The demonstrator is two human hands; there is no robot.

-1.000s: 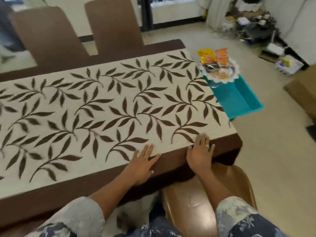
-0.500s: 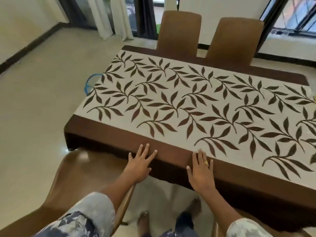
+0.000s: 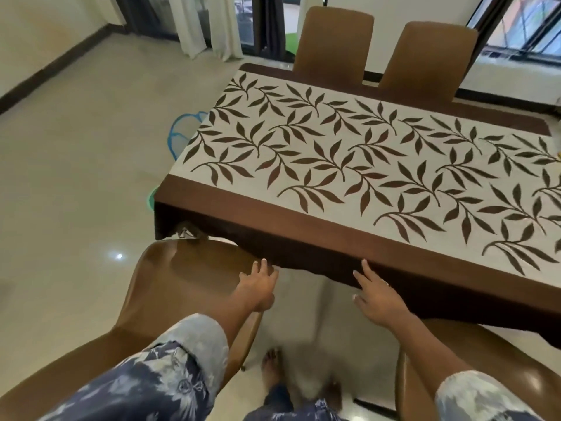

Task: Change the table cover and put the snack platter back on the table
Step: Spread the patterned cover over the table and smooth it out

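A table cover [image 3: 349, 165], cream with dark brown leaf sprays and a wide brown border, lies spread over the table. Its dark hem hangs over the near edge. My left hand [image 3: 258, 287] has straight fingers whose tips touch the bottom of that hanging hem. My right hand [image 3: 376, 296] is flat, with its fingertips against the hem a little further right. Neither hand grips the cloth. The snack platter is out of view; only a small yellow speck shows at the far right edge of the table.
Two brown chairs [image 3: 334, 44] stand at the far side. A brown chair [image 3: 182, 287] is tucked at the near left corner and another [image 3: 501, 360] at the near right. A blue hoop-like object [image 3: 182, 129] lies on the floor beyond the table's left end. My bare feet stand between the near chairs.
My view swung from the table's right end to its left end. Both hands slid off the brown border on top and down onto the hanging hem.
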